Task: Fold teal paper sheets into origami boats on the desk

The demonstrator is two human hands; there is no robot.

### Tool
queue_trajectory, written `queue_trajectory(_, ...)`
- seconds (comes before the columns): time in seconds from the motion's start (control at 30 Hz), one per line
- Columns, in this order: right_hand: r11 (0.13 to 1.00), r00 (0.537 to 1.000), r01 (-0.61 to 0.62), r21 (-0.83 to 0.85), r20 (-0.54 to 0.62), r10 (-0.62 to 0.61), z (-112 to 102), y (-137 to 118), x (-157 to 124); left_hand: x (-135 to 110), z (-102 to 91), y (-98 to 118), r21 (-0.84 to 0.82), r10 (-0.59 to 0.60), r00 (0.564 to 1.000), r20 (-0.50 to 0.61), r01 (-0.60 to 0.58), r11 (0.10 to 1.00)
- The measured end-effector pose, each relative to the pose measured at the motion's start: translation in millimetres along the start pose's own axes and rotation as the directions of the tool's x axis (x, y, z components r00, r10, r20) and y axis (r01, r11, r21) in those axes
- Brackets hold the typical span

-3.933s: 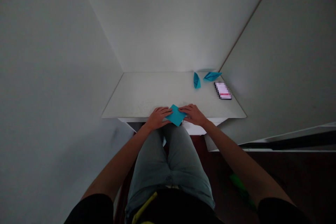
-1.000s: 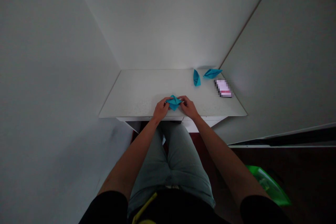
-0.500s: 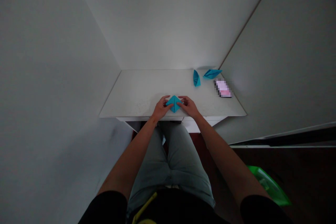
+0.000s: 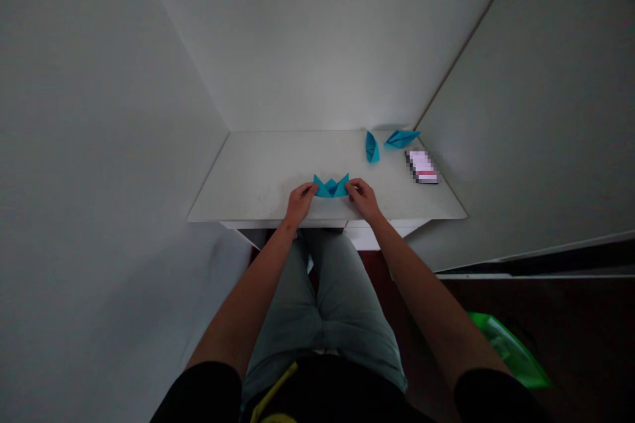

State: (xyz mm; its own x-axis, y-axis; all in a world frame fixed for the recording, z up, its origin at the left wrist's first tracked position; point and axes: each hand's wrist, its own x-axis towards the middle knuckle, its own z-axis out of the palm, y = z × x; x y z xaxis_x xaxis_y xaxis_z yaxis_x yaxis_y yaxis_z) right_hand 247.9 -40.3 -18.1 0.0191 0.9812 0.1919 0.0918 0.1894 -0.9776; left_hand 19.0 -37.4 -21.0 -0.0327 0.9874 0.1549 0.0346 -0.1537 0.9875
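In the head view, a blue paper boat is being held at the near middle of the white table, its left and right points being turned up and a lower peak being shown between them. Its left end is being pinched between the thumb and fingers of the left hand, and its right end is being pinched likewise by the right hand. Only the ends are being gripped, probably because an even hold is being given to thin paper and the middle is being left uncovered; whether its underside is being touched by the table cannot be told. Toward the far right, an upright-looking blue folded paper and a wider blue paper piece are being supported by the table, just beside each other, perhaps being placed there so that the near middle is being left for the hands. A phone is being seen nearer at the right edge, its lit screen being faced upward, likely for easy viewing.
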Motion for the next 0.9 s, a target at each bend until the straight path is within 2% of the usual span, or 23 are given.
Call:
queue_trajectory(0.13, 0.994, 0.994, -0.051, 0.095, -0.095, 0.060, 1, 5, 3, 4, -2.8, -6, -0.123, -0.050, 0.986, -0.161, 0.030, 0.992)
queue_trajectory(0.27, 0.991, 0.994, -0.075, 0.115, -0.074, 0.083, 2, 8, 4, 5, -1.0, -7, -0.178, -0.099, 0.978, -0.181, 0.066, 0.982)
queue_trajectory(0.43, 0.990, 0.994, -0.084, 0.117, -0.055, 0.091, 3, 6, 1, 2, -0.6, -1, -0.174, -0.089, 0.989, -0.115, 0.068, 0.982)
queue_trajectory(0.57, 0.990, 0.997, -0.072, 0.120, 0.016, 0.071, 4, 3, -3, -2, -4.2, 6, -0.026, -0.051, 0.999, -0.015, 0.050, 0.998)
queue_trajectory(0.67, 0.991, 0.997, -0.072, 0.114, 0.038, 0.068, 4, 2, -4, -3, -5.5, 11, 0.019, -0.039, 0.999, 0.018, 0.039, 0.999)
queue_trajectory(0.9, 0.995, 0.998, -0.052, 0.080, -0.034, 0.055, 1, 0, -3, -3, -3.8, 14, 0.033, -0.100, 0.978, -0.181, 0.107, 0.994)
